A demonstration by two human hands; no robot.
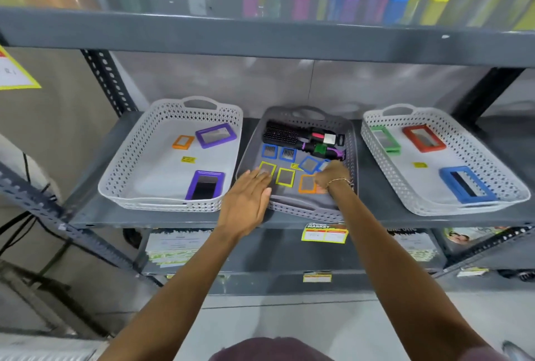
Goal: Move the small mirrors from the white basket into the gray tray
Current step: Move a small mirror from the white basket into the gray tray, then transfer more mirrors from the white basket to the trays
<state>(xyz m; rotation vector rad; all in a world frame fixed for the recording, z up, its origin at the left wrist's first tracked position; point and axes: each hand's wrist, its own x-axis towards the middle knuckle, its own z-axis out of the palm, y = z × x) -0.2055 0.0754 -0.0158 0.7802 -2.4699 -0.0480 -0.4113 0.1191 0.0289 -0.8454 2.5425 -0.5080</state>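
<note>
Orange-framed small mirror (183, 142) in white basket (139, 169)

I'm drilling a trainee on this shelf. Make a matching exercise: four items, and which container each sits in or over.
Items:
1. small orange mirror
2. red mirror
3. black hairbrush
4. right hand

Places:
A. right white basket
B. gray tray, far end
C. left white basket
D. gray tray, near right

Pairs: 1-C, 2-A, 3-B, 4-D
</note>
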